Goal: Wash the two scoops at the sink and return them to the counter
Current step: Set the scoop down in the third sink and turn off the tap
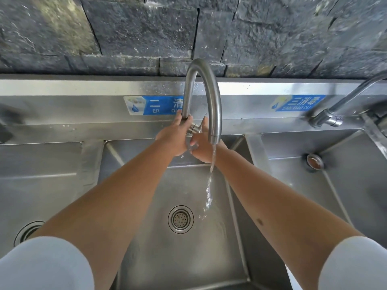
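No scoop shows anywhere in this view. Both of my hands reach to the base of the curved steel faucet (214,101) behind the middle sink basin (146,155). My left hand (177,136) is wrapped around the faucet's upright pipe just above its base. My right hand (202,148) is closed around the small tap lever (201,122) beside it. A thin stream of water (210,185) runs from the spout past my right wrist and lands near the round drain (180,219).
A left basin (37,185) with its own drain and a right basin (335,185) flank the middle one. A second faucet (335,109) stands at the back right. Blue labels (155,105) sit on the steel backsplash below a dark stone wall.
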